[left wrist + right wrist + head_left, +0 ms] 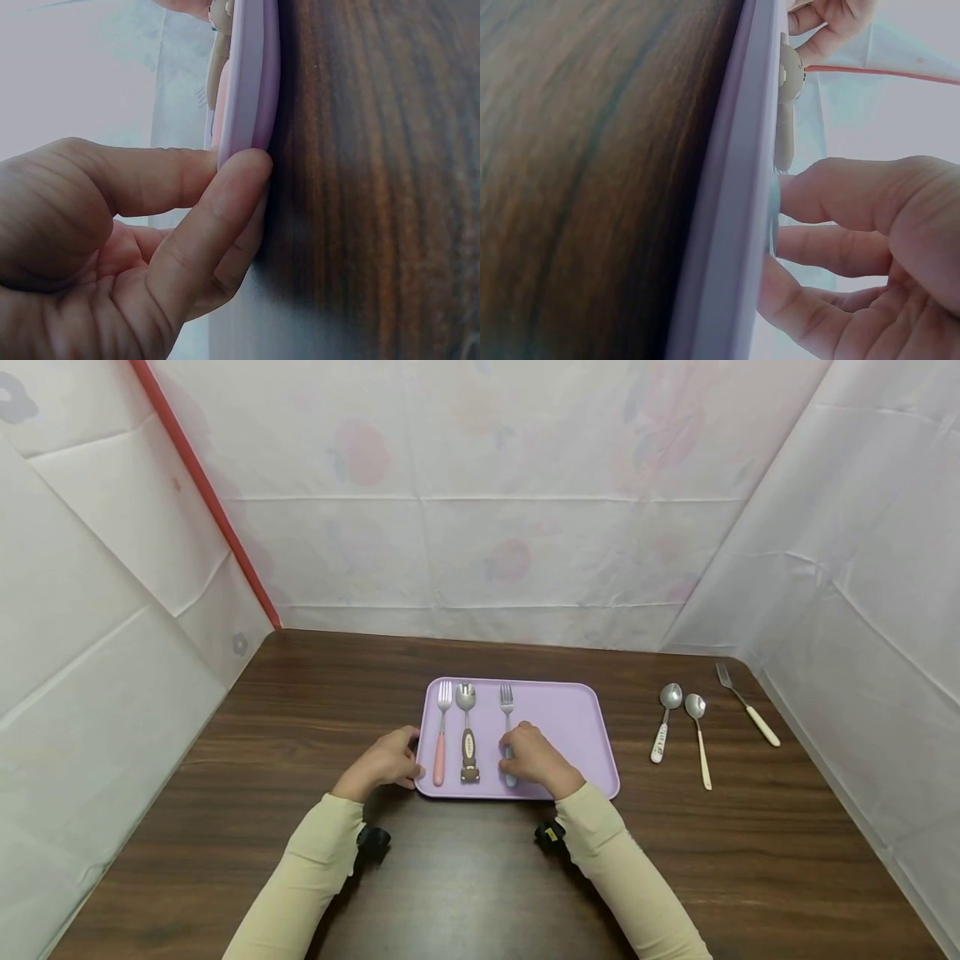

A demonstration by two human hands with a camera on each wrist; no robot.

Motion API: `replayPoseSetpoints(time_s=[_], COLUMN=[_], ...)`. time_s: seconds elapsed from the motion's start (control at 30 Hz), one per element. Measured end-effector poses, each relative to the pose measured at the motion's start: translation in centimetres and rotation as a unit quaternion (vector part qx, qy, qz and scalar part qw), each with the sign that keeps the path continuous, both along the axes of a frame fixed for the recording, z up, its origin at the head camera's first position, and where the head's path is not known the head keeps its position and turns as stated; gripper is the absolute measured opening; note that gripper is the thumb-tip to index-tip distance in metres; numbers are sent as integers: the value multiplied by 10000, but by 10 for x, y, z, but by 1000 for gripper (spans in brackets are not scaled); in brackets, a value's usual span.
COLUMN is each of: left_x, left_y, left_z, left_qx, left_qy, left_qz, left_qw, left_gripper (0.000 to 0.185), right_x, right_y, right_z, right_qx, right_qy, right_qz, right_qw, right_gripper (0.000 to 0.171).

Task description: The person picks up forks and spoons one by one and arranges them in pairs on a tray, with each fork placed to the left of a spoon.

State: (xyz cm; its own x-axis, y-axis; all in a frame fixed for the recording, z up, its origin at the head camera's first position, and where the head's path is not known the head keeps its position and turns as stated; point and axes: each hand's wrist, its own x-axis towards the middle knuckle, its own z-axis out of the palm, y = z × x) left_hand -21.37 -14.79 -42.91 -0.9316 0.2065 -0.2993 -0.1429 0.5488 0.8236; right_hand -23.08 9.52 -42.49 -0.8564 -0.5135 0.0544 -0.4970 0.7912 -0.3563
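Head cam: L hand [386, 758] pinches tray [566, 727] edge, R hand [540, 756] grips blue-hdl fork [507, 697].

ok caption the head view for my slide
Left hand grips a lilac tray by its rim; right hand holds a blue-handled fork lying on it.

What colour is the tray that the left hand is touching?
The tray is light purple, with no pattern that I can see; the head view shows it best.
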Motion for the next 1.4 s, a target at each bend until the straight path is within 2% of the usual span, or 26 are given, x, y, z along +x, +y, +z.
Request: replayPoseSetpoints(time_s=[0.27, 0.47, 0.6, 0.73, 0.87, 0.97, 1.2, 1.4], left_x=[-1, 0, 1, 0, 0, 0, -1, 0], left_y=[0, 0, -1, -1, 0, 0, -1, -1], left_z=[0, -1, -2, -1, -1, -1, -2, -2], left_qx=[46, 58, 146, 124, 52, 52, 34, 115], left_qy=[-13, -8, 15, 15, -5, -14, -47, -39], left_qz=[-4, 6, 16, 12, 26, 15, 43, 30], left_qw=[10000, 10000, 9999, 9999, 10000, 10000, 10000, 9999], left_gripper=[67, 68, 67, 66, 66, 66, 67, 67], right_x=[1, 2, 5, 7, 8, 8, 6, 4], right_y=[0, 1, 2, 5, 7, 8, 10, 16], right_z=[0, 3, 8, 14, 16, 14, 9, 11], right_qx=[-38, -94, 155, 640, 1121, 1363, 1295, 1128], right_qy=[-154, -458, -605, -197, 419, 686, 891, 1040], right_qz=[-77, -181, -83, 120, 73, 24, 58, 9], right_qw=[9998, 9987, 9980, 9977, 9928, 9883, 9876, 9882], right_gripper=[24, 37, 43, 44, 44, 43, 46, 42])
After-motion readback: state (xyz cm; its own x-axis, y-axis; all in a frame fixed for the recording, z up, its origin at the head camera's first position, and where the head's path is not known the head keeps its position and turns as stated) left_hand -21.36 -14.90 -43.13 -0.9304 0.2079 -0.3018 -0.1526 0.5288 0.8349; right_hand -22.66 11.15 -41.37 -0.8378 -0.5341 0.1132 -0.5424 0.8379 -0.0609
